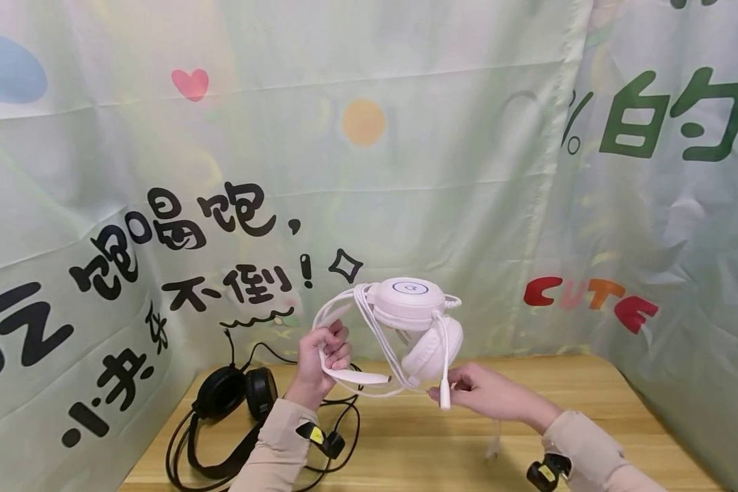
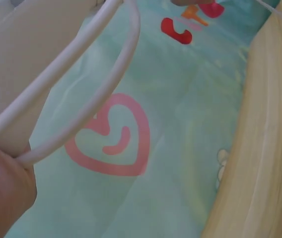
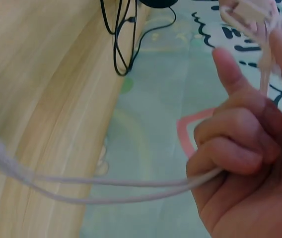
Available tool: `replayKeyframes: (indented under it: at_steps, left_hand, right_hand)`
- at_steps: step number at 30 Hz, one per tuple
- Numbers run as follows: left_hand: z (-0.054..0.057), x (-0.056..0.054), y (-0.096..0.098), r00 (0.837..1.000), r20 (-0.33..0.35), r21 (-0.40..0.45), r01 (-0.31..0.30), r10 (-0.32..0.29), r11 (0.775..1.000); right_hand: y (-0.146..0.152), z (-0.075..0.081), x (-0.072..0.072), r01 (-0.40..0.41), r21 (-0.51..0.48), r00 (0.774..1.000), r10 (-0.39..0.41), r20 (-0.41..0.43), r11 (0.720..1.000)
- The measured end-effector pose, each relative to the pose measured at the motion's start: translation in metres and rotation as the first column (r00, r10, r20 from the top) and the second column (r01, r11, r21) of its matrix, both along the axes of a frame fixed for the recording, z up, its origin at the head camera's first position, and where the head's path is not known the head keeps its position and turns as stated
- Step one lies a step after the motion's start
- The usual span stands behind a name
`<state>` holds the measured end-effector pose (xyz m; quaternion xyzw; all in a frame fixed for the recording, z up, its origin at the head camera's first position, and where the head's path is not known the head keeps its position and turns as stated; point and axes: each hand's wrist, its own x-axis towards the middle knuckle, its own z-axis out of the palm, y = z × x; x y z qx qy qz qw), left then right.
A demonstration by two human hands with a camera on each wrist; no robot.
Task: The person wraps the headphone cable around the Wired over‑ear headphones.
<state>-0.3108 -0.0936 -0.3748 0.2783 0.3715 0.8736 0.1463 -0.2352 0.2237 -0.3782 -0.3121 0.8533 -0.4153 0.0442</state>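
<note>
We see a white plastic headset with two round ear cups and a curved band held up above the middle of the pale yellow wooden table. The left grip, a bare hand in a pale sleeve, has its fingers curled round the band. The right grip, the other bare hand, has its fingers curled round a thin white cable, and the blurry end of it hangs over the table. The tip of the skinny white microphone arm is right by the right grip, but we cannot tell if they touch.

We think the headset is light, with a hard, smooth shell that may slide a bit. The round pads look soft. The cable looks bendy, and its loops could snag. The microphone arm looks easy to break, so we would hold the band or the hard ear cups, not that arm.

The headset's long way runs from side to side over the table: the band's bend points to the table's left side, and the cups are toward its right side. The upper cup's flat face, with a blue ring, looks up, away from the table. The microphone arm points down at the table. A black headset with big round cups lies on the table's left part.
</note>
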Motion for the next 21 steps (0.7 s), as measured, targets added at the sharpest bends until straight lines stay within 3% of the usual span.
replayKeyframes:
  at_steps: [3, 7, 15, 21]
  left_hand:
    - [0.000, 0.000, -0.002, 0.998, -0.033, -0.019, 0.052, -0.053, 0.998]
    - [-0.001, 0.000, -0.006, 0.990, -0.071, -0.049, 0.115, -0.119, 0.992]
    - [-0.003, 0.001, -0.018, 0.959, -0.141, -0.120, 0.232, -0.247, 0.965]
    - [-0.004, 0.004, -0.021, 0.953, -0.155, -0.258, 0.215, -0.260, 0.942]
  right_hand:
    - [0.010, 0.000, -0.004, -0.089, -0.028, 0.996, 0.088, -0.011, 0.996]
    - [0.026, -0.001, -0.009, -0.149, -0.056, 0.989, 0.149, 0.004, 0.987]
    - [0.062, 0.006, -0.016, -0.087, 0.017, 0.986, 0.084, 0.147, 0.996]
    - [0.087, 0.015, -0.023, -0.070, 0.025, 0.953, 0.060, 0.297, 0.997]
